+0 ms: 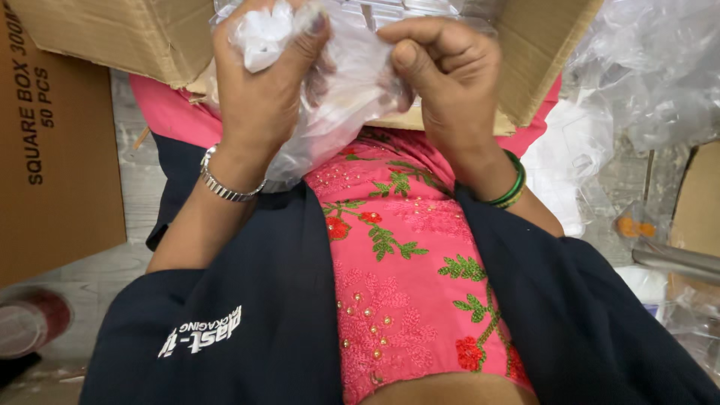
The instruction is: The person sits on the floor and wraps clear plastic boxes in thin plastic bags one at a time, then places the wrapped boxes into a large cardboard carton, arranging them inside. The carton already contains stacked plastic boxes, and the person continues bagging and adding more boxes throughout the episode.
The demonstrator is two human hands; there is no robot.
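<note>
The floor (97, 270) is of pale grey boards, a little dusty. At the far left a large flat brown cardboard carton (52, 150) stands on it, and near the lower left corner lies a round dark red lid (34, 319). At the right side a heap of crumpled clear plastic film (645, 75) fills the upper corner, with another brown cardboard piece (701, 202) just below it. The light is soft and even

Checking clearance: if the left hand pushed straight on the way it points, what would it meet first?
The left hand already grips the clear plastic bag; beyond it, likely the open cardboard box, though depth is unclear.
</note>
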